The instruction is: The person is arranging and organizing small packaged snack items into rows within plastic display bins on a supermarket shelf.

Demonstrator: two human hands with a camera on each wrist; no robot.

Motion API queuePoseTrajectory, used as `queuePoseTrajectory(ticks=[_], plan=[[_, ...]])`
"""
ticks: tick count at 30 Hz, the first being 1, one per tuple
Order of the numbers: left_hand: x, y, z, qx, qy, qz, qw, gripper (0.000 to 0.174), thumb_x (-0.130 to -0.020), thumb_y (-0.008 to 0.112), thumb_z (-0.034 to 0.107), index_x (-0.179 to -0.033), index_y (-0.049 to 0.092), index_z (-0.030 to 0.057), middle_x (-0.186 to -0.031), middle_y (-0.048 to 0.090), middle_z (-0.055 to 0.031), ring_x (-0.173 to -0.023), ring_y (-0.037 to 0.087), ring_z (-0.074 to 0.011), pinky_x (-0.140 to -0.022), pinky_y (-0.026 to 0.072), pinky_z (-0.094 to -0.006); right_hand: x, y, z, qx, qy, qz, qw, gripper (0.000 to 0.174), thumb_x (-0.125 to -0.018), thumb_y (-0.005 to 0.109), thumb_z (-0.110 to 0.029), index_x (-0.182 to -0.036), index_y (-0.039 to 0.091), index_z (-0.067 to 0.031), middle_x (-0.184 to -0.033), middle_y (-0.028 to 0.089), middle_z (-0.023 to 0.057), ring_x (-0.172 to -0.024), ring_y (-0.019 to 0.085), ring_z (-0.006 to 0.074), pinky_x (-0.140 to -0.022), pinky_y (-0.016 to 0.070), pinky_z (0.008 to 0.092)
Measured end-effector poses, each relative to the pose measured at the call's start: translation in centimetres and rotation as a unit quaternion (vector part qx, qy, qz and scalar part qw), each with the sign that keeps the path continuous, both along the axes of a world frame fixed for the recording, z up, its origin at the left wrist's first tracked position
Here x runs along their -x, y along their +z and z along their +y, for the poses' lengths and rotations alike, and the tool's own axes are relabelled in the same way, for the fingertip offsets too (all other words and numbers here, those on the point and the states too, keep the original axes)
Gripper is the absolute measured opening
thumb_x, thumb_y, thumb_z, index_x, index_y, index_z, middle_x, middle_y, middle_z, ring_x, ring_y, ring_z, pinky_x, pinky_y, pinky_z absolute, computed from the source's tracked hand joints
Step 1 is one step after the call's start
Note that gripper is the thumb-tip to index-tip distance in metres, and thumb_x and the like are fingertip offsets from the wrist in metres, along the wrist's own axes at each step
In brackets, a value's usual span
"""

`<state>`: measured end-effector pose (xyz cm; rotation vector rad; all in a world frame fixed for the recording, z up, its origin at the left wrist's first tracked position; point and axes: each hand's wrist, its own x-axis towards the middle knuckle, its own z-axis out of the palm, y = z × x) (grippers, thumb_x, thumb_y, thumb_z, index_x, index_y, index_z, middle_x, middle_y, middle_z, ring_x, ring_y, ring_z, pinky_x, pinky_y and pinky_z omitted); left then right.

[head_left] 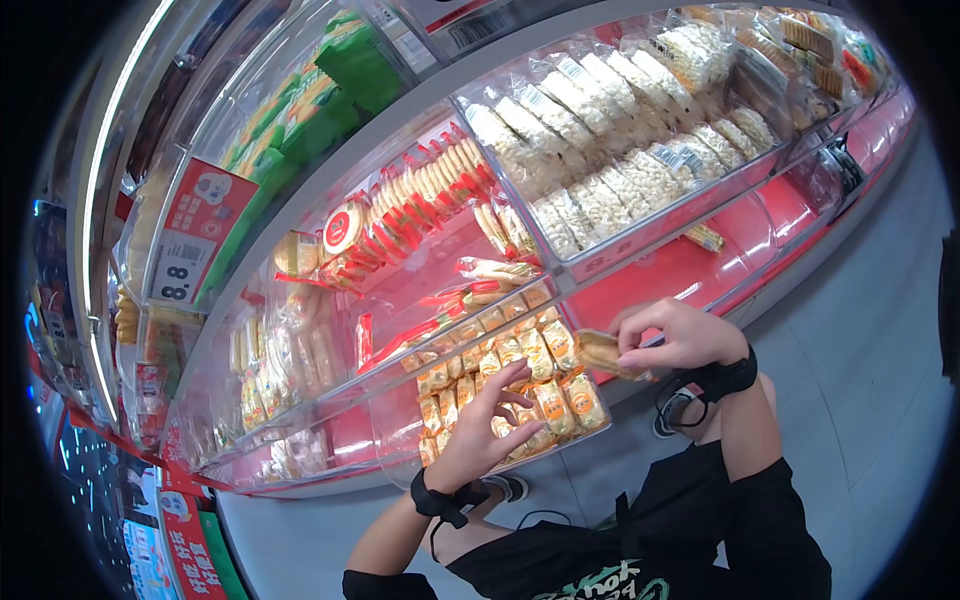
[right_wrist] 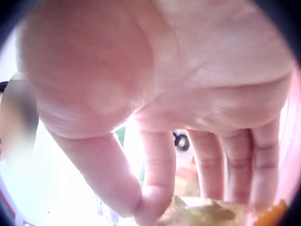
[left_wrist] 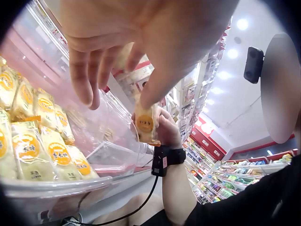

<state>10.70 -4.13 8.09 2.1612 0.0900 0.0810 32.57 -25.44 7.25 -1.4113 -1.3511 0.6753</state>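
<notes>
My right hand (head_left: 680,338) pinches a wrapped snack packet (head_left: 600,354) between thumb and fingers, at the right end of a clear bin (head_left: 607,425). In the left wrist view, the packet (left_wrist: 146,123) shows an orange round label on a pale wrapper. The right wrist view has the thumb and index finger meeting at the crinkled wrapper (right_wrist: 211,214). My left hand (head_left: 485,425) is over the bin, fingers spread and loosely bent, holding nothing. Below it, rows of wrapped snacks (head_left: 552,402) with orange labels stand upright, partly hidden by this hand.
Behind the bin, red-wrapped round biscuits (head_left: 425,200) fill a clear compartment. White puffed-rice cakes (head_left: 640,185) stand in rows to its right. A single packet (head_left: 705,237) lies on the red shelf (head_left: 650,280). A price sign (head_left: 190,235) rises at left. Grey floor (head_left: 830,380) extends right.
</notes>
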Motion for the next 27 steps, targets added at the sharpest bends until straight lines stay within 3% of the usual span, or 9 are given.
queuePoseTrajectory(ticks=[3, 7, 8, 11, 12, 16, 19, 25, 27], plan=[[-0.8, 0.2, -1.4, 0.002, -0.013, -0.049, 0.999, 0.082, -0.076, 0.075, 0.011, -0.141, 0.025, 0.0077, -0.131, 0.047, -0.0157, -0.101, 0.055, -0.0182, -0.074, 0.0513, -0.0276, 3.1, -0.6, 1.9, -0.046, 0.027, -0.064, 0.997, 0.022, -0.082, 0.065, -0.02, -0.077, 0.058, 0.0, -0.075, 0.057, 0.01, -0.073, 0.057, 0.0239, -0.067, 0.0451, 0.0337], [-1.2, 1.0, -1.8, -0.139, -0.066, -0.11, 0.982, 0.059, -0.074, 0.075, 0.01, -0.127, 0.05, 0.0048, -0.124, 0.052, -0.0136, -0.105, 0.055, -0.0199, -0.082, 0.0494, -0.0293, 4.6, -0.8, 3.1, -0.057, 0.028, -0.071, 0.995, 0.023, -0.082, 0.065, -0.021, -0.077, 0.057, -0.0003, -0.075, 0.058, 0.0105, -0.074, 0.056, 0.0268, -0.068, 0.0446, 0.0362], [-1.1, 0.5, -1.6, -0.119, -0.046, -0.103, 0.986, 0.041, -0.075, 0.074, 0.009, -0.114, 0.06, 0.0026, -0.12, 0.054, -0.0132, -0.106, 0.055, -0.0215, -0.086, 0.0478, -0.0307, 4.8, -1.1, 3.5, -0.066, 0.029, -0.074, 0.995, 0.023, -0.081, 0.065, -0.021, -0.077, 0.057, -0.0005, -0.075, 0.057, 0.0106, -0.074, 0.056, 0.0271, -0.068, 0.0444, 0.0365], [-0.6, -0.3, -0.6, -0.021, 0.008, -0.061, 0.998, 0.035, -0.077, 0.072, 0.007, -0.11, 0.061, 0.0011, -0.117, 0.056, -0.0125, -0.108, 0.054, -0.0217, -0.087, 0.0471, -0.0301, 4.8, -0.6, 3.5, -0.062, 0.037, -0.058, 0.996, 0.021, -0.081, 0.066, -0.019, -0.085, 0.058, -0.0003, -0.08, 0.06, 0.0127, -0.079, 0.059, 0.029, -0.072, 0.0457, 0.0367], [-0.9, -0.5, -0.4, -0.002, 0.027, -0.117, 0.993, 0.026, -0.083, 0.066, 0.006, -0.107, 0.059, -0.0031, -0.102, 0.062, -0.0134, -0.094, 0.06, -0.0195, -0.077, 0.0502, -0.0278, 4.8, -0.2, 3.4, -0.064, 0.029, -0.034, 0.997, 0.022, -0.081, 0.067, -0.019, -0.089, 0.058, -0.0003, -0.082, 0.061, 0.0136, -0.081, 0.059, 0.0294, -0.073, 0.0461, 0.0364], [-0.6, 0.0, 0.1, 0.161, 0.2, -0.012, 0.966, 0.023, -0.092, 0.058, 0.016, -0.099, 0.058, -0.006, -0.07, 0.063, -0.0072, -0.06, 0.061, -0.0103, -0.054, 0.0475, -0.0222, 4.8, -1.4, 4.2, -0.117, -0.015, -0.071, 0.99, 0.034, -0.079, 0.068, -0.017, -0.107, 0.057, -0.0002, -0.089, 0.063, 0.0172, -0.085, 0.063, 0.0316, -0.075, 0.0478, 0.0358], [-0.1, -0.3, 1.0, 0.212, 0.194, 0.022, 0.958, 0.023, -0.091, 0.059, 0.016, -0.1, 0.058, -0.0047, -0.076, 0.063, -0.0066, -0.061, 0.06, -0.0101, -0.054, 0.0472, -0.0217, 4.7, -1.5, 4.2, -0.086, -0.029, -0.078, 0.993, 0.041, -0.08, 0.068, -0.017, -0.115, 0.054, -0.0008, -0.086, 0.064, 0.0192, -0.078, 0.064, 0.0327, -0.07, 0.0486, 0.0363], [0.2, 0.3, 1.2, 0.099, 0.121, -0.038, 0.987, 0.028, -0.081, 0.071, 0.02, -0.095, 0.061, -0.0013, -0.086, 0.062, -0.0034, -0.069, 0.057, -0.0086, -0.058, 0.0448, -0.0218, 5.1, -0.4, 4.5, -0.039, -0.046, -0.02, 0.998, 0.043, -0.083, 0.064, -0.018, -0.121, 0.052, -0.0008, -0.08, 0.063, 0.0205, -0.073, 0.064, 0.033, -0.066, 0.0491, 0.038], [-0.2, 1.1, 1.4, -0.074, 0.039, -0.048, 0.995, 0.029, -0.079, 0.073, 0.018, -0.095, 0.061, -0.0022, -0.087, 0.062, -0.0044, -0.074, 0.056, -0.0102, -0.062, 0.0447, -0.0234, 5.1, -0.6, 4.8, -0.039, -0.023, -0.027, 0.999, 0.045, -0.084, 0.063, -0.018, -0.123, 0.05, -0.0007, -0.08, 0.063, 0.0209, -0.073, 0.064, 0.0328, -0.066, 0.0492, 0.0382]])
